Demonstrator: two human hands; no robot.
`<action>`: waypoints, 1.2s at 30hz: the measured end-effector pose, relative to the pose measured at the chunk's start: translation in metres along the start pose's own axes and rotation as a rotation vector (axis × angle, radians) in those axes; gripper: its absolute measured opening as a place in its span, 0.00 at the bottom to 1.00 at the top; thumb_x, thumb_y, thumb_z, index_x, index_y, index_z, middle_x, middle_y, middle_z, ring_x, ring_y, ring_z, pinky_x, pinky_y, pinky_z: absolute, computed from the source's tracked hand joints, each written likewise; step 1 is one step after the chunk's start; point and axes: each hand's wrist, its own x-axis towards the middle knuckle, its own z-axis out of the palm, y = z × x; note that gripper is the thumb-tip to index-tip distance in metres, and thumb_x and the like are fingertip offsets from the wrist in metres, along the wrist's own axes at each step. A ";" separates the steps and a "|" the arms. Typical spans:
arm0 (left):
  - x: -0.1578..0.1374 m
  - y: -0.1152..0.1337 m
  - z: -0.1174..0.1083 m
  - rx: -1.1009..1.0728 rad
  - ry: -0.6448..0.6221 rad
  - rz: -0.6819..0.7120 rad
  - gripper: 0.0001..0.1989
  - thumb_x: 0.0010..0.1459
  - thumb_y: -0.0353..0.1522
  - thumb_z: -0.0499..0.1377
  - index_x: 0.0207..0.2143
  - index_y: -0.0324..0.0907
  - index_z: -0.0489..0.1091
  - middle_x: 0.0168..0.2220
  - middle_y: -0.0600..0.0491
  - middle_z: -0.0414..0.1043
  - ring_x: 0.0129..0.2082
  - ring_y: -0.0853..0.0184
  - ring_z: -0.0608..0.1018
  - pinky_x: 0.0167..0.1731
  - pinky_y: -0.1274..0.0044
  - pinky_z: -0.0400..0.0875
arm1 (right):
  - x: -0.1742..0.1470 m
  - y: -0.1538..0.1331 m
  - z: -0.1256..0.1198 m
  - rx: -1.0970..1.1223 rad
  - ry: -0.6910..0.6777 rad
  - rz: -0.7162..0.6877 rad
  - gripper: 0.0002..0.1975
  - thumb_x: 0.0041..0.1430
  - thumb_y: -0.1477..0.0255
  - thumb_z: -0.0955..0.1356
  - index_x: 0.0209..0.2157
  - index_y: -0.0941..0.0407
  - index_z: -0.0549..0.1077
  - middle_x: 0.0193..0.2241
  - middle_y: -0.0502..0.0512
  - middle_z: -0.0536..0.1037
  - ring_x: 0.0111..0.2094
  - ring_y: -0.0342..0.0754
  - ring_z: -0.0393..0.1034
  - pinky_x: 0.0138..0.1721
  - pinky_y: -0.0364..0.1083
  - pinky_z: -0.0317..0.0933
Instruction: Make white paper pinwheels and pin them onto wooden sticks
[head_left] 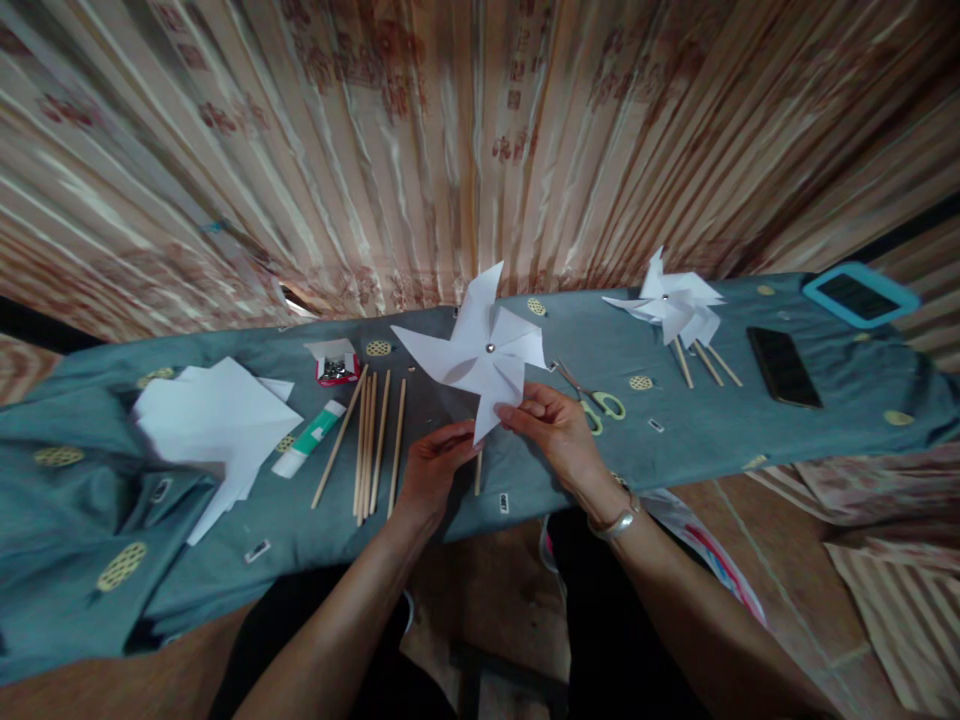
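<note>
Right hand (555, 430): thumb and fingers pinching the near blade of a white paper pinwheel (480, 345). Left hand (435, 465): fingertips drawn together at that blade's lower tip; I cannot tell whether they pinch paper, the wooden stick (478, 475) or both.

Key relation, my judgement: the pinwheel's head lies on the far side of both grips, raised over the middle of the cloth-covered table (697, 430), silver hub pin (490, 348) facing me. The stick's long axis runs roughly near to far; its near end shows between my hands. Right hand is nearer the hub; left reaches the blade tip from the left.

Outward, right: scissors (586, 391) just beyond the right hand, then white pinwheels on sticks (679, 300), a dark phone (783, 367) and a blue-framed tablet (861, 296).

Outward, left: loose wooden sticks (365, 445), glue stick (309, 438), small red box of metal pieces (336, 368), stacked white paper (217, 410).

Far side: patterned curtain (480, 150).
</note>
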 end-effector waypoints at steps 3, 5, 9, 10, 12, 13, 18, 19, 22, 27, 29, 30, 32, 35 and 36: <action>-0.001 0.002 0.001 0.007 -0.019 -0.004 0.18 0.34 0.35 0.76 0.31 0.41 0.82 0.31 0.50 0.82 0.33 0.65 0.79 0.45 0.71 0.70 | -0.001 0.000 0.002 -0.044 -0.013 -0.017 0.19 0.39 0.58 0.79 0.30 0.52 0.76 0.21 0.44 0.76 0.24 0.42 0.68 0.30 0.43 0.63; -0.002 0.003 0.002 0.006 -0.021 -0.004 0.18 0.34 0.35 0.76 0.32 0.41 0.82 0.30 0.49 0.82 0.32 0.65 0.79 0.44 0.71 0.70 | -0.002 0.001 0.003 -0.070 -0.010 -0.021 0.20 0.39 0.57 0.79 0.30 0.53 0.76 0.21 0.44 0.76 0.24 0.42 0.68 0.29 0.43 0.62; -0.002 0.003 0.003 0.005 -0.031 0.006 0.18 0.34 0.35 0.76 0.31 0.40 0.82 0.31 0.49 0.82 0.33 0.64 0.79 0.45 0.71 0.70 | -0.002 0.001 0.003 -0.108 -0.002 -0.027 0.22 0.39 0.56 0.79 0.33 0.53 0.77 0.22 0.45 0.77 0.24 0.41 0.68 0.28 0.42 0.61; -0.001 0.004 0.003 0.001 -0.028 0.008 0.17 0.34 0.34 0.76 0.31 0.40 0.82 0.31 0.49 0.82 0.33 0.64 0.79 0.45 0.71 0.69 | -0.002 0.001 0.002 -0.110 -0.006 -0.029 0.22 0.38 0.56 0.79 0.34 0.53 0.77 0.22 0.45 0.78 0.24 0.42 0.69 0.29 0.42 0.62; -0.001 0.005 0.003 -0.014 -0.020 0.010 0.17 0.33 0.34 0.75 0.30 0.41 0.82 0.30 0.50 0.81 0.33 0.66 0.79 0.44 0.72 0.69 | -0.002 0.002 0.001 -0.112 -0.013 -0.031 0.24 0.38 0.57 0.79 0.36 0.53 0.77 0.23 0.46 0.79 0.27 0.44 0.72 0.32 0.43 0.65; -0.001 0.005 0.003 -0.026 -0.015 0.011 0.16 0.33 0.33 0.75 0.30 0.41 0.82 0.29 0.51 0.81 0.32 0.66 0.78 0.43 0.73 0.69 | -0.003 0.003 0.000 -0.119 -0.010 -0.036 0.25 0.37 0.57 0.79 0.37 0.53 0.77 0.24 0.46 0.80 0.28 0.45 0.73 0.33 0.44 0.66; -0.001 0.012 0.003 -0.085 -0.004 0.006 0.16 0.31 0.33 0.76 0.28 0.40 0.81 0.28 0.52 0.80 0.31 0.68 0.78 0.40 0.75 0.70 | -0.009 0.013 -0.002 -0.314 0.002 -0.128 0.16 0.44 0.60 0.77 0.33 0.54 0.77 0.23 0.48 0.80 0.26 0.44 0.73 0.29 0.43 0.64; -0.001 0.014 0.004 -0.096 -0.002 0.003 0.16 0.31 0.33 0.76 0.27 0.40 0.81 0.28 0.52 0.80 0.30 0.68 0.78 0.38 0.76 0.70 | -0.011 0.016 -0.002 -0.361 -0.030 -0.134 0.14 0.46 0.60 0.76 0.31 0.54 0.77 0.24 0.49 0.80 0.26 0.44 0.72 0.28 0.43 0.63; -0.002 0.017 0.005 -0.124 -0.004 0.004 0.15 0.30 0.33 0.75 0.25 0.41 0.80 0.26 0.54 0.78 0.28 0.71 0.75 0.33 0.78 0.69 | -0.017 0.022 0.002 -0.457 -0.148 -0.119 0.13 0.50 0.59 0.75 0.29 0.55 0.78 0.25 0.50 0.81 0.26 0.44 0.72 0.27 0.42 0.61; -0.004 0.022 0.007 -0.147 -0.029 0.010 0.15 0.31 0.33 0.75 0.25 0.40 0.79 0.25 0.55 0.77 0.27 0.73 0.74 0.32 0.80 0.67 | -0.019 0.027 0.008 -0.449 -0.180 -0.101 0.13 0.49 0.60 0.76 0.29 0.55 0.79 0.24 0.48 0.80 0.25 0.42 0.70 0.27 0.42 0.60; -0.004 0.023 0.007 -0.156 -0.028 0.009 0.15 0.31 0.33 0.75 0.25 0.40 0.79 0.25 0.55 0.77 0.27 0.72 0.74 0.32 0.79 0.68 | -0.019 0.029 0.010 -0.398 -0.183 -0.089 0.12 0.48 0.61 0.76 0.29 0.55 0.79 0.24 0.47 0.80 0.24 0.42 0.70 0.28 0.42 0.61; -0.005 0.023 0.007 -0.159 -0.027 0.009 0.15 0.31 0.33 0.75 0.25 0.40 0.79 0.26 0.55 0.77 0.27 0.72 0.75 0.33 0.78 0.68 | -0.019 0.030 0.011 -0.372 -0.183 -0.082 0.12 0.47 0.61 0.77 0.28 0.55 0.79 0.24 0.47 0.80 0.24 0.42 0.70 0.28 0.42 0.61; -0.006 0.024 0.007 -0.160 -0.027 0.012 0.15 0.31 0.33 0.75 0.25 0.40 0.79 0.26 0.54 0.77 0.28 0.70 0.75 0.34 0.77 0.69 | -0.019 0.031 0.013 -0.325 -0.178 -0.069 0.13 0.45 0.60 0.77 0.28 0.54 0.79 0.24 0.47 0.80 0.25 0.43 0.70 0.29 0.42 0.62; -0.007 0.025 0.008 -0.163 -0.028 0.017 0.14 0.30 0.33 0.75 0.24 0.40 0.79 0.26 0.54 0.77 0.28 0.71 0.75 0.33 0.78 0.68 | -0.019 0.030 0.016 -0.294 -0.165 -0.056 0.15 0.43 0.58 0.77 0.26 0.54 0.78 0.22 0.47 0.79 0.24 0.42 0.69 0.28 0.42 0.62; -0.007 0.026 0.008 -0.162 -0.033 0.020 0.14 0.31 0.33 0.75 0.24 0.40 0.79 0.25 0.54 0.77 0.27 0.71 0.75 0.32 0.78 0.68 | -0.020 0.028 0.017 -0.296 -0.168 -0.056 0.16 0.43 0.57 0.77 0.25 0.55 0.78 0.22 0.46 0.79 0.23 0.42 0.69 0.28 0.42 0.61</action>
